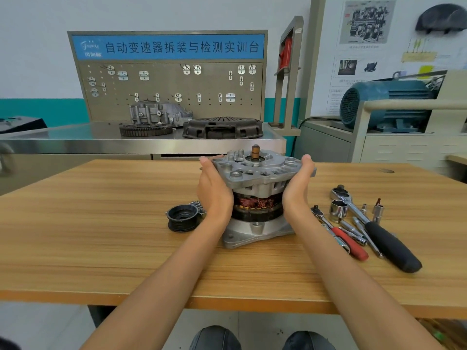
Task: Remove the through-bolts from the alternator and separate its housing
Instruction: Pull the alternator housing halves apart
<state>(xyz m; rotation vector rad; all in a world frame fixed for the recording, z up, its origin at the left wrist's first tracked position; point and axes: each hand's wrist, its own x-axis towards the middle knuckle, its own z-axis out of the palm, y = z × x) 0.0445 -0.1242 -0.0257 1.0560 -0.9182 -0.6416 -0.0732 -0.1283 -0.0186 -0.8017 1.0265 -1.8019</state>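
Alternator: we see it standing upright on the wooden counter (101, 223), its flat base plate down and the shaft end up.
Upper housing (255, 170): a grey cast cover, tilted and raised off the lower housing (255, 232); the copper windings (255, 202) show in the gap between the two.
Left hand (214, 190): we see it pressed flat against the left side of the upper housing, fingers straight and reaching up to its rim.
Right hand (297, 190): it presses the right side the same way, palm inward, fingers straight.
Left of the alternator: one black grooved pulley (182, 218) lies on the counter just beside the left wrist, with a small cluster of bolts (198, 204) behind it; we cannot count them.
Right of the alternator: one big ratchet with a black handle (379, 231), one smaller ratchet with a red handle (341, 236), one large socket (338, 210) standing upright, two small sockets behind it, and a few thin extension bars between the handles.
Beyond the counter: a steel bench (75, 137) carries one gear ring (145, 129), one clutch cover (222, 127) and one cast casing (159, 113), under a pegboard with a blue sign (168, 46).
Far right: one blue electric motor (384, 104) on a cabinet.
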